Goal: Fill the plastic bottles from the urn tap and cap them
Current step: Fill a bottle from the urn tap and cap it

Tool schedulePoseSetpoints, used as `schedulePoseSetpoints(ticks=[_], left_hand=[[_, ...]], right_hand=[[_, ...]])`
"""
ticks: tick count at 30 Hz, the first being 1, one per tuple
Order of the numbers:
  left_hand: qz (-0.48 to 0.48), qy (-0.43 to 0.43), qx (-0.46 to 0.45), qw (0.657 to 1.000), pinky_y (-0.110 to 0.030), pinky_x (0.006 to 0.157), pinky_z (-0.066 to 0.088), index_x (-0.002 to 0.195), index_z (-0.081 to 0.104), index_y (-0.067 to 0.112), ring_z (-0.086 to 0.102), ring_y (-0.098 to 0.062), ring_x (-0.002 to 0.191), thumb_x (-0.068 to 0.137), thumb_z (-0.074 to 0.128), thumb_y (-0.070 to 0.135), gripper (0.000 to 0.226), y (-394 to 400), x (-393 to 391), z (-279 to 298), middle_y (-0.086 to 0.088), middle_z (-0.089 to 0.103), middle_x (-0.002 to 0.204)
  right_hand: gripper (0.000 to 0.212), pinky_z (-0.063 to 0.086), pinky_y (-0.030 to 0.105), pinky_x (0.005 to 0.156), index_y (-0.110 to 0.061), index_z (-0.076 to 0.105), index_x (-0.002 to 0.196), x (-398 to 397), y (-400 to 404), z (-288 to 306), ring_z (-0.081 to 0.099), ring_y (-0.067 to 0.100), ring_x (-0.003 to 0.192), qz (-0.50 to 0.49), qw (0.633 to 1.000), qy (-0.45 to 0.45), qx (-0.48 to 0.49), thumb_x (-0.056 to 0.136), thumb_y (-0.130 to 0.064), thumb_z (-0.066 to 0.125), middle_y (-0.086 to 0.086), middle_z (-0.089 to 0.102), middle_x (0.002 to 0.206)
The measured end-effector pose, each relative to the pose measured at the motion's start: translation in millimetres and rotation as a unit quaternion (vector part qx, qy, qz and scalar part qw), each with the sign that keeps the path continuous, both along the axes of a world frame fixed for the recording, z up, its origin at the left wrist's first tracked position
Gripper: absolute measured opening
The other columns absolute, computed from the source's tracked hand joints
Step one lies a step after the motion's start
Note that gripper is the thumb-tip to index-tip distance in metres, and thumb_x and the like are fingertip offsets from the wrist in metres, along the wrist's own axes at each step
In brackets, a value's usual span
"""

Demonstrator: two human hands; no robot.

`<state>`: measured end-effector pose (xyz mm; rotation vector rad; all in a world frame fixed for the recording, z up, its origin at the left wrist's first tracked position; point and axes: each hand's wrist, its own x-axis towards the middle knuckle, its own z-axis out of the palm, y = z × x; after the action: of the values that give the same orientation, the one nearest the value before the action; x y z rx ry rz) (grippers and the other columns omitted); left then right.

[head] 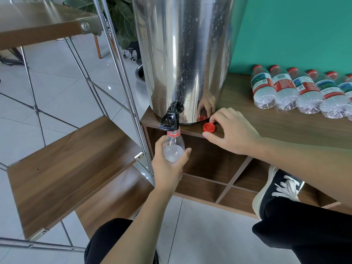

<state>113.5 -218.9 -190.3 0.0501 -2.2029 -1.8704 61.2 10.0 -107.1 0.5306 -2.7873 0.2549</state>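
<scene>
1. Left hand [168, 164]: its grip is clamped round the body of a clear plastic bottle [173, 147], thumb on the left and fingers on the right, holding it upright in front of the open shelf compartments.
2. Bottle: uncapped, with a red neck ring; its mouth sits directly beneath the black tap [170, 119]. Whether water is flowing cannot be told.
3. Right hand [231, 130]: rests at the front edge of the wooden counter [266, 128], fingers curled round a red cap [209, 127] that lies open side up; fingertip and thumb touch the cap's rim, so the grip is closing on it from both sides.
4. Steel urn [186, 54]: stands on the counter just behind the cap, its wall beaded with droplets and mirroring the right hand and cap.
5. Row of capped bottles [297, 90]: lies on its sides along the counter, further right, against the green wall [304, 31].
</scene>
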Motion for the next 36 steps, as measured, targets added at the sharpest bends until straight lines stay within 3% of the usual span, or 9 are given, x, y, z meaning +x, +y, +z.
schedulePoseSetpoints(ticks=[7, 13, 26, 36], left_hand=[[-0.001, -0.006, -0.007, 1.000, 0.004, 0.084, 0.038, 0.140, 0.045, 0.037, 0.050, 0.017, 0.116, 0.079, 0.089, 0.039, 0.075, 0.7, -0.2, 0.4, 0.028, 0.056, 0.127], [0.003, -0.005, -0.007, 1.000, 0.001, 0.086, 0.040, 0.139, 0.046, 0.037, 0.053, 0.013, 0.117, 0.079, 0.090, 0.038, 0.075, 0.3, -0.1, 0.6, 0.027, 0.058, 0.126], [0.005, -0.004, -0.016, 1.000, 0.005, 0.082, 0.037, 0.137, 0.044, 0.039, 0.049, 0.023, 0.112, 0.080, 0.089, 0.035, 0.073, 1.5, -1.0, -0.2, 0.032, 0.055, 0.121], [0.005, -0.006, -0.012, 1.000, 0.005, 0.082, 0.037, 0.138, 0.045, 0.038, 0.050, 0.021, 0.112, 0.080, 0.089, 0.035, 0.073, 1.2, -0.5, -0.3, 0.031, 0.056, 0.122]], right_hand=[[0.049, 0.043, 0.036, 0.095, -0.023, 0.060, 0.111, 1.4, -1.8, 0.6, 0.050, 0.016, 0.107, -0.001, 1.000, -0.007, 0.008, 0.092, -0.067, 0.048, -0.006, 0.057, 0.113], [0.053, 0.044, 0.036, 0.094, -0.024, 0.060, 0.110, 1.3, -1.6, 1.3, 0.051, 0.016, 0.105, 0.000, 1.000, -0.004, 0.005, 0.091, -0.070, 0.043, -0.006, 0.057, 0.112], [0.047, 0.043, 0.035, 0.094, -0.023, 0.061, 0.110, 2.5, -3.0, 0.5, 0.051, 0.016, 0.106, 0.000, 1.000, -0.003, 0.006, 0.092, -0.066, 0.050, -0.006, 0.057, 0.112], [0.050, 0.042, 0.035, 0.095, -0.023, 0.061, 0.111, 3.6, -3.5, 2.5, 0.051, 0.016, 0.109, -0.004, 1.000, -0.010, 0.005, 0.092, -0.067, 0.048, -0.005, 0.058, 0.114]])
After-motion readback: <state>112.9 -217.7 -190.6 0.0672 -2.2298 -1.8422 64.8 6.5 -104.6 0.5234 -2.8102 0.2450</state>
